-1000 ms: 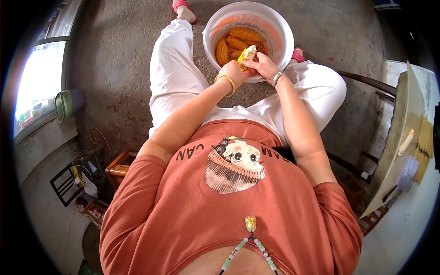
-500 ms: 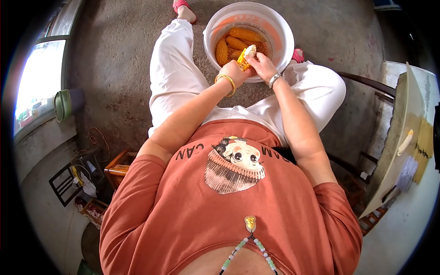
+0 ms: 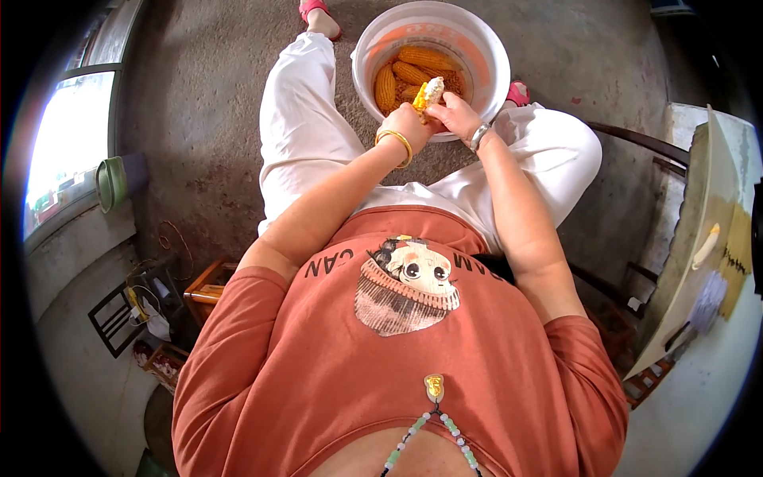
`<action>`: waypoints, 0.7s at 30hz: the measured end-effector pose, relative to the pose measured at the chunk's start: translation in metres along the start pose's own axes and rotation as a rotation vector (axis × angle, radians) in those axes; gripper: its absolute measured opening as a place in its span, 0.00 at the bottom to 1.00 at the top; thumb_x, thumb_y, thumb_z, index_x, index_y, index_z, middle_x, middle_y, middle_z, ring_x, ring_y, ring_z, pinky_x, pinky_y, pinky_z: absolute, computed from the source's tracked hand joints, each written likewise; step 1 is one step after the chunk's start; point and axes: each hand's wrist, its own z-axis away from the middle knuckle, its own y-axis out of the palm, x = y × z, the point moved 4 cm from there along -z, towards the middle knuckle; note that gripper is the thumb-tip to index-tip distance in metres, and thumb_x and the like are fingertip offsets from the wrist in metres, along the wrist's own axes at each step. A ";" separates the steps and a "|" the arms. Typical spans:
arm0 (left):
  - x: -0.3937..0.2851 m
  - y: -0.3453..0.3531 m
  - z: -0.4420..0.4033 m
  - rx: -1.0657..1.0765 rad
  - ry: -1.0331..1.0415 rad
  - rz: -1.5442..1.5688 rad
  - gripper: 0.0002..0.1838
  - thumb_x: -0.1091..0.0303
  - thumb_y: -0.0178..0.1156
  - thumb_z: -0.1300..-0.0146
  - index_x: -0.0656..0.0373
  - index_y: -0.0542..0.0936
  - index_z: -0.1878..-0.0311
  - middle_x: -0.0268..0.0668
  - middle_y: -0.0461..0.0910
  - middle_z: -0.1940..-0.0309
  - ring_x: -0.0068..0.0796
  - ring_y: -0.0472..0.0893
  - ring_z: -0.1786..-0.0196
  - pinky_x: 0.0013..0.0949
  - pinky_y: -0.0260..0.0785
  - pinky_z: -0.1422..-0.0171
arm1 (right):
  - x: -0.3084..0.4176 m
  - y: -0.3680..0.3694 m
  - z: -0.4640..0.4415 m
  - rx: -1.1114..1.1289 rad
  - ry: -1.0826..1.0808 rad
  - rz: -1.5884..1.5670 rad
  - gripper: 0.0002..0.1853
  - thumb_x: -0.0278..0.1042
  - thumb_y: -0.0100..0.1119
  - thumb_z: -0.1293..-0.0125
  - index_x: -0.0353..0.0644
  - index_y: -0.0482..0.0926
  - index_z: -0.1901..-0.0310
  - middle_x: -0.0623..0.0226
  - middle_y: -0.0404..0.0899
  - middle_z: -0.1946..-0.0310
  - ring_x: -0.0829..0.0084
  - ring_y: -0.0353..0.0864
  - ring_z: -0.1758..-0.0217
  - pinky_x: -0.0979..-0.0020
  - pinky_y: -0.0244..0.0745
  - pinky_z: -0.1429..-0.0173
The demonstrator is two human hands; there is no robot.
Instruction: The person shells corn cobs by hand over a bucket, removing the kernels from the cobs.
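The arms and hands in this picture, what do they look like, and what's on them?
Short rust-red sleeves cover the upper arms, and the forearms are bare. The left hand has a gold-coloured bangle at its wrist; the right hand has a silver-coloured band. Neither wears a glove.

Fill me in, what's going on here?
The left hand and right hand hold a cob over the near side of the bucket. Its far end looks pale and stripped, with yellow kernels lower down. More cobs lie in the bucket.
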 end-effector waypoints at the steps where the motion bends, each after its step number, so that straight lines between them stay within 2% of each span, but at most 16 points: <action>1: -0.003 -0.004 0.004 -0.006 -0.013 -0.002 0.29 0.45 0.62 0.50 0.67 0.79 0.61 0.52 0.81 0.64 0.46 0.82 0.58 0.41 0.73 0.53 | 0.001 -0.002 0.000 -0.030 -0.020 0.087 0.24 0.42 0.59 0.42 0.30 0.70 0.53 0.51 0.78 0.59 0.67 0.78 0.57 0.68 0.73 0.51; 2: -0.005 -0.005 0.006 -0.011 -0.025 -0.003 0.29 0.45 0.62 0.49 0.67 0.79 0.60 0.53 0.81 0.64 0.46 0.82 0.57 0.41 0.73 0.53 | 0.001 -0.004 0.001 -0.060 -0.039 0.174 0.24 0.43 0.58 0.42 0.29 0.70 0.53 0.50 0.78 0.60 0.66 0.78 0.58 0.68 0.73 0.52; 5: 0.001 -0.002 0.000 -0.008 -0.030 0.003 0.29 0.45 0.62 0.49 0.66 0.78 0.60 0.53 0.81 0.63 0.46 0.81 0.56 0.41 0.73 0.52 | 0.005 -0.003 0.005 -0.048 -0.084 0.134 0.23 0.47 0.56 0.40 0.29 0.72 0.57 0.49 0.78 0.63 0.64 0.78 0.60 0.66 0.72 0.54; 8: 0.003 0.000 -0.002 -0.035 -0.028 0.005 0.29 0.44 0.62 0.49 0.67 0.78 0.60 0.53 0.81 0.64 0.46 0.81 0.56 0.41 0.73 0.52 | -0.006 -0.004 -0.001 -0.052 -0.027 0.014 0.24 0.49 0.56 0.40 0.29 0.74 0.61 0.50 0.79 0.66 0.64 0.79 0.62 0.65 0.72 0.56; 11: 0.005 0.002 0.000 -0.098 0.004 0.027 0.30 0.45 0.62 0.49 0.70 0.76 0.62 0.55 0.80 0.66 0.50 0.81 0.60 0.43 0.72 0.55 | -0.006 -0.005 -0.001 -0.104 -0.090 0.061 0.25 0.51 0.55 0.39 0.29 0.75 0.65 0.51 0.79 0.69 0.65 0.79 0.64 0.65 0.72 0.58; 14: -0.001 -0.004 0.004 -0.005 -0.038 0.013 0.30 0.45 0.63 0.49 0.67 0.77 0.58 0.53 0.81 0.62 0.46 0.81 0.56 0.41 0.73 0.52 | 0.010 -0.006 0.006 -0.103 0.008 0.148 0.23 0.48 0.59 0.41 0.30 0.75 0.61 0.54 0.80 0.65 0.68 0.79 0.62 0.67 0.72 0.56; 17: 0.004 0.002 -0.001 0.012 0.013 0.026 0.31 0.44 0.64 0.50 0.67 0.77 0.57 0.52 0.81 0.62 0.46 0.81 0.56 0.41 0.73 0.51 | 0.011 0.001 0.006 -0.004 0.014 -0.152 0.22 0.43 0.63 0.44 0.31 0.74 0.56 0.57 0.79 0.60 0.71 0.78 0.59 0.69 0.73 0.54; 18: 0.003 -0.001 0.000 0.012 0.003 0.021 0.32 0.44 0.64 0.50 0.68 0.77 0.57 0.52 0.81 0.62 0.46 0.81 0.56 0.41 0.73 0.51 | 0.011 0.000 0.007 0.032 0.084 -0.165 0.23 0.38 0.65 0.47 0.32 0.73 0.52 0.60 0.78 0.56 0.73 0.77 0.57 0.71 0.73 0.52; 21: -0.003 -0.004 0.006 0.004 -0.011 -0.005 0.33 0.43 0.64 0.50 0.68 0.75 0.56 0.52 0.81 0.61 0.45 0.82 0.56 0.41 0.73 0.52 | 0.009 0.000 0.006 0.032 0.120 -0.214 0.23 0.36 0.63 0.47 0.31 0.72 0.52 0.59 0.78 0.58 0.73 0.77 0.56 0.71 0.73 0.52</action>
